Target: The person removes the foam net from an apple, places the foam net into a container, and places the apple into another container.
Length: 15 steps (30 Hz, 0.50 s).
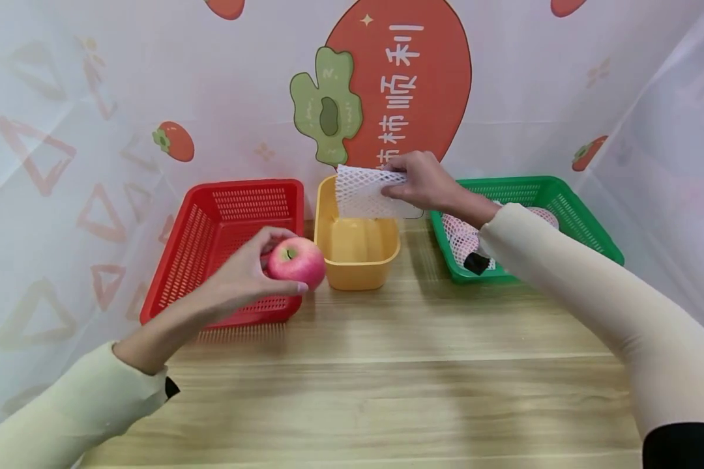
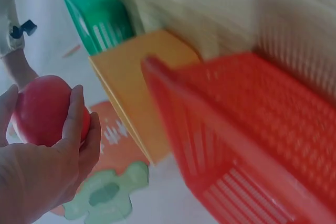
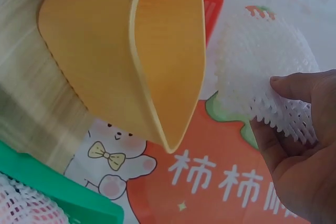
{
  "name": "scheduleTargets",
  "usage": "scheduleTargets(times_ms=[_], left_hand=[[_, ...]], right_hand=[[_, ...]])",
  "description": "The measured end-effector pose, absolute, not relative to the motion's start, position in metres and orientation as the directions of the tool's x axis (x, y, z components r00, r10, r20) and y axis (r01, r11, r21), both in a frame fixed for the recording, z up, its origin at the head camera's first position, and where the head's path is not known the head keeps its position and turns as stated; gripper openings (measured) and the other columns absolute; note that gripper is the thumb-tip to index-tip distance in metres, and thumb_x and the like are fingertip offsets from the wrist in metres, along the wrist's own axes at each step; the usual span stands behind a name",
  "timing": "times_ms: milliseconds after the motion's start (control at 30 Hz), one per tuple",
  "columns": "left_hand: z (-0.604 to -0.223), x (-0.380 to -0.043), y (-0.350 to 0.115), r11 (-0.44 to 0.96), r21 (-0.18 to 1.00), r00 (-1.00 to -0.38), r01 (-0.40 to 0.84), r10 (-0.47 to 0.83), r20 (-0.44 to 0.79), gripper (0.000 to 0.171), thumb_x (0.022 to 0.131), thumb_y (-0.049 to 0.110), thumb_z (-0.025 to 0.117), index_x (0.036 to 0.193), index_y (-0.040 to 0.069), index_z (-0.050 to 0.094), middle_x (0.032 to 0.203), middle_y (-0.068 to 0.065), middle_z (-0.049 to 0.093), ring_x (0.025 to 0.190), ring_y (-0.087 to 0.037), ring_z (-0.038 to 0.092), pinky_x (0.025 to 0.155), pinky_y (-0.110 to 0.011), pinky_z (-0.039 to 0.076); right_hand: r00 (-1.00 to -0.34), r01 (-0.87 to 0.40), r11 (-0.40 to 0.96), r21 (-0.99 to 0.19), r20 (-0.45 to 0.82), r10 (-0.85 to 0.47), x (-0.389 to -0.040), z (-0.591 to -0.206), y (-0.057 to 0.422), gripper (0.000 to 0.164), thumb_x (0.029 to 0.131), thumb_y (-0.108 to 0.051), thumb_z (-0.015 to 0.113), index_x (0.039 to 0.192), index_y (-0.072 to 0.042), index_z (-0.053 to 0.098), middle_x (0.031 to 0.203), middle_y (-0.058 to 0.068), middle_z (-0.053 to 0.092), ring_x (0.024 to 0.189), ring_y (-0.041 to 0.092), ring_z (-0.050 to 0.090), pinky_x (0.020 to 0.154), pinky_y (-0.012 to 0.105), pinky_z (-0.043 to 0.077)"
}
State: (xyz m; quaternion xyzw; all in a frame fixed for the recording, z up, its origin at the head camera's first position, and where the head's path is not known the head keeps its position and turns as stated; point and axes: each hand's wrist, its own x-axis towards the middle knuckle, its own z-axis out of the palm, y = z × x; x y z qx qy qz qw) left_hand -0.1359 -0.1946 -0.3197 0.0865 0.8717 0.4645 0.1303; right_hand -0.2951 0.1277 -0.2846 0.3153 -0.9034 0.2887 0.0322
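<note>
In my left hand (image 1: 252,267) is a bare red apple (image 1: 298,262), with fingers and thumb curled around its sides. It is held in front of the red basket's right edge; the left wrist view shows the same apple (image 2: 44,111) against the palm. My right hand (image 1: 419,181) pinches a white foam net sleeve (image 1: 364,192) between thumb and fingers, above the yellow bin (image 1: 360,270). Seen from the right wrist, the foam net (image 3: 268,72) hangs beside the bin's opening with no fruit showing inside.
A red basket (image 1: 190,260) stands on the left of the wooden table (image 1: 387,391). On the right, a green basket (image 1: 586,228) contains net-wrapped fruit (image 1: 460,238), partly hidden by my right forearm. A printed white cloth (image 1: 229,85) forms the backdrop behind them.
</note>
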Motion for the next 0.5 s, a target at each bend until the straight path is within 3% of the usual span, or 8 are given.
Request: scheduleTargets(times_ms=[233, 500], left_hand=[[-0.313, -0.169, -0.221, 0.546, 0.835, -0.956, -0.073, 0.200, -0.215, 0.094, 0.082, 0.042, 0.091, 0.153, 0.017, 0.036, 0.146, -0.009, 0.051, 0.131, -0.031, 0.053, 0.095, -0.042, 0.060], [-0.330, -0.205, -0.241, 0.446, 0.875, -0.953, -0.188, 0.131, -0.272, 0.094, 0.086, 0.028, 0.090, 0.154, 0.012, 0.027, 0.149, -0.017, 0.045, 0.129, -0.036, 0.055, 0.093, -0.043, 0.062]], right_hand=[[-0.815, -0.563, 0.659, -0.498, 0.201, -0.544, -0.323, -0.298, 0.116, 0.022, 0.093, -0.015, 0.082, 0.109, -0.001, 0.077, 0.106, 0.014, 0.077, 0.090, 0.027, 0.068, 0.087, 0.044, 0.063], [-0.823, -0.546, 0.686, -0.481, 0.153, -0.547, -0.346, -0.311, 0.103, 0.023, 0.094, -0.014, 0.081, 0.112, 0.000, 0.077, 0.108, 0.016, 0.076, 0.091, 0.029, 0.066, 0.087, 0.044, 0.063]])
